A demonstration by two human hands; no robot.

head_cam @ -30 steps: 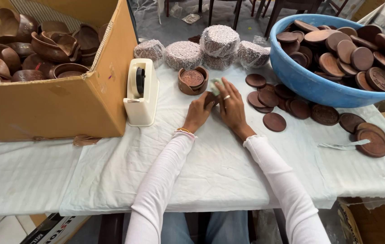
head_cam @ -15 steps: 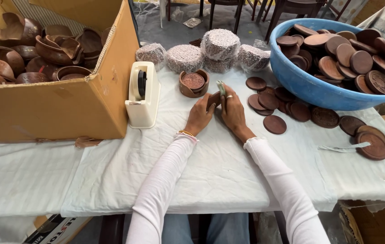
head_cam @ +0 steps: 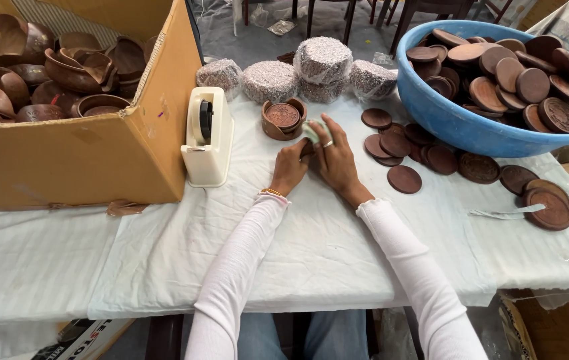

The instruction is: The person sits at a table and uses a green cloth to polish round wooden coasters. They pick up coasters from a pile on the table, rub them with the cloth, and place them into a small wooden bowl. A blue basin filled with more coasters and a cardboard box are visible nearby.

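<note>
My left hand [head_cam: 290, 168] and my right hand [head_cam: 335, 157] meet on the white cloth at the table's middle. Together they grip a small brown wooden piece partly covered by a pale wrap [head_cam: 312, 131]; most of it is hidden by my fingers. My right hand wears a ring and my left wrist a thin bracelet. Just beyond my fingers stands a round wooden holder [head_cam: 282, 119] with carved discs in it.
A white tape dispenser [head_cam: 207, 137] stands left of my hands, beside a cardboard box [head_cam: 84, 157] full of wooden bowls. A blue basin [head_cam: 471, 130] of wooden discs sits at the right, with loose discs [head_cam: 404, 179] before it. Several foam-wrapped bundles [head_cam: 323, 60] line the back.
Both hands stay pressed together at the same spot, fingers shifting slightly on the wrapped piece. Nothing else on the table has moved.
</note>
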